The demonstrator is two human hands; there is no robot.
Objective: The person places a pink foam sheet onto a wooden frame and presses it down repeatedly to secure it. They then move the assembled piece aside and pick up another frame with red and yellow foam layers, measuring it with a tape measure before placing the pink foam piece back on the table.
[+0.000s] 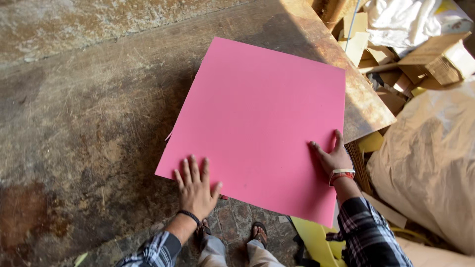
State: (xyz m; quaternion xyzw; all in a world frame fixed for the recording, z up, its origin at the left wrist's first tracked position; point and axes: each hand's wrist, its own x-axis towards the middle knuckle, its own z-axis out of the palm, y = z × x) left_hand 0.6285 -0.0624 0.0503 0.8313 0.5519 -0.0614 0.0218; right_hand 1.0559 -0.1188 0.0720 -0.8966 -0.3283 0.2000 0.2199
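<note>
One big pink sheet (257, 128), square-ish, matte and flat with a faint fine ribbing, so it looks like corrugated plastic or thin board. It lies on a worn wooden table (89, 123), turned at an angle, with its near corner hanging past the table edge over the floor.

The person has both hands flat on it. The left hand (196, 188) is spread open, fingers fanned, palm pressing on the near edge of the sheet, not gripping anything. The right hand (332, 157) is also open, laid on the sheet's right edge with fingers splayed, no clench there either. One dark band on the left wrist, one red and white band on the right. Sleeves are plaid.

The table top is rough, scratched, stained brown and grey, with a rusty-looking patch along its right side.

Off to the right there's a pile of cardboard scraps (396, 74), a crumpled white cloth (405, 20) and a big tan sack (435, 158) with a soft wrinkled surface. Below, a yellow sheet (316, 242) leans near the person's two sandalled feet on a stone floor.
</note>
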